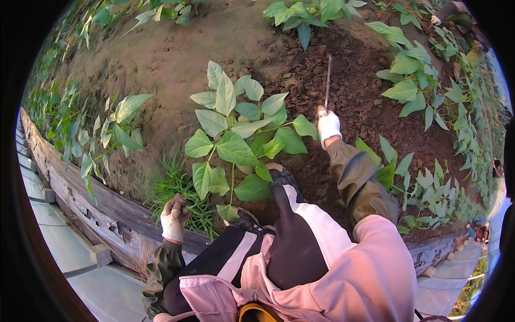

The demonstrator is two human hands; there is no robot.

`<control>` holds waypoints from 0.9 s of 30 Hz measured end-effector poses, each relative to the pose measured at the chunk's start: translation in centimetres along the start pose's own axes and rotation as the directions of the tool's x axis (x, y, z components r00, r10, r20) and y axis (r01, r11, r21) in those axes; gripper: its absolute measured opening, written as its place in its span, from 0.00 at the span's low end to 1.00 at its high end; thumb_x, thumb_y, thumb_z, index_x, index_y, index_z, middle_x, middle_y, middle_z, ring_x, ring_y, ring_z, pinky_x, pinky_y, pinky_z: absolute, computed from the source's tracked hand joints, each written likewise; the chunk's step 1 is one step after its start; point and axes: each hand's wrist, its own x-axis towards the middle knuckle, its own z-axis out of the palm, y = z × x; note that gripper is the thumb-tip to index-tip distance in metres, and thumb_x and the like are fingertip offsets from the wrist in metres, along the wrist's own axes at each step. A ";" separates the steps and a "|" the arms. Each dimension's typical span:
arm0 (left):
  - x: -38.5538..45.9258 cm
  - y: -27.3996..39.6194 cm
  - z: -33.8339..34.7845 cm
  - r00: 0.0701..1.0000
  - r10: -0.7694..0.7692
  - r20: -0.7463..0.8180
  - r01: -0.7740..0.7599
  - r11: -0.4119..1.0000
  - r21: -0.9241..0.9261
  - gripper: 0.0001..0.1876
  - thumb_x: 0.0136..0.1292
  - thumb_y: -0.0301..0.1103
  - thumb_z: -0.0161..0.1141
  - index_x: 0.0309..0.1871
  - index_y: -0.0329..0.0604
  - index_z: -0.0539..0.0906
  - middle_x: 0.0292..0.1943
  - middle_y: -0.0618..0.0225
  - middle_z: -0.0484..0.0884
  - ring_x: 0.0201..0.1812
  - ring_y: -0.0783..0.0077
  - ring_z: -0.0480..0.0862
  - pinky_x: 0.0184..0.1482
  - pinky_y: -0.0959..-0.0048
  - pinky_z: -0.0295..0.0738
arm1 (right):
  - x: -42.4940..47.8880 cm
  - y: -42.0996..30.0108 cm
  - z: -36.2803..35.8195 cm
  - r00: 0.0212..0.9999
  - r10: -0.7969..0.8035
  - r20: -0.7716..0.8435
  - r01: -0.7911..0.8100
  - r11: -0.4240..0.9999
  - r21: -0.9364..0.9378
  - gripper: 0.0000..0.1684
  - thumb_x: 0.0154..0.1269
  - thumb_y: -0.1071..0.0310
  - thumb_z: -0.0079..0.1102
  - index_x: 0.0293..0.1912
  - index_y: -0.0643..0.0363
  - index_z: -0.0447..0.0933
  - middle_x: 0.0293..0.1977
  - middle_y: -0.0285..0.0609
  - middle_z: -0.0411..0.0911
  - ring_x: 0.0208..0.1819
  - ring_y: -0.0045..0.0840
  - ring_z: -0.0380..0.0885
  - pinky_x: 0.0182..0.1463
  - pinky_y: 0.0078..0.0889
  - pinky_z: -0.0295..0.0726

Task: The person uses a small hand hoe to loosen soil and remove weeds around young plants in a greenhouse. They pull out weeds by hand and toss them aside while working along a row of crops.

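My right hand (329,125), in a white work glove, grips a thin metal hand tool (328,80). The tool's far end reaches loosened reddish-brown soil (305,88); its exact head shape is hard to make out. My left hand (174,219), in a soil-stained white glove, is low on the left with its fingers closed around a small brown clod (180,198). Just beyond that hand grows a tuft of grass (171,181). A broad-leaved green plant, likely a bean (237,141), stands between my hands, its leaves partly covering my shoes.
A weathered timber edge board (100,205) borders the bed beside pale panels (44,219). More leafy plants grow at left (124,133), top (305,14) and right (410,76). Smoother bare soil (169,72) spans the upper left. Another person (458,16) is partly visible top right.
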 end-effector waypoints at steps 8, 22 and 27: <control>0.3 -0.2 0.2 1.000 -0.029 0.005 0.029 1.000 0.009 0.14 0.66 0.37 0.58 0.50 0.39 0.75 0.35 0.74 0.75 0.29 0.82 0.74 0.34 0.78 0.75 | -12.4 3.3 1.0 0.980 -0.133 0.151 0.137 0.990 -0.019 0.14 0.70 0.61 0.50 0.43 0.64 0.74 0.22 0.33 0.68 0.24 0.15 0.67 0.27 0.22 0.69; 0.4 -0.9 0.7 0.997 -0.013 0.080 0.013 1.000 0.002 0.15 0.67 0.37 0.57 0.49 0.35 0.74 0.38 0.70 0.77 0.29 0.81 0.74 0.34 0.77 0.76 | -7.2 6.6 0.8 0.987 0.030 0.159 -0.048 0.993 0.109 0.16 0.66 0.56 0.52 0.37 0.60 0.72 0.17 0.40 0.67 0.14 0.29 0.68 0.18 0.35 0.68; -1.1 -1.3 0.8 0.998 -0.004 0.060 0.006 1.000 -0.028 0.15 0.66 0.37 0.57 0.48 0.35 0.75 0.38 0.70 0.78 0.29 0.81 0.74 0.36 0.77 0.78 | -15.7 9.4 -2.8 0.961 -0.012 0.276 0.109 0.935 -0.339 0.16 0.66 0.59 0.52 0.38 0.64 0.73 0.22 0.49 0.74 0.27 0.35 0.75 0.33 0.35 0.73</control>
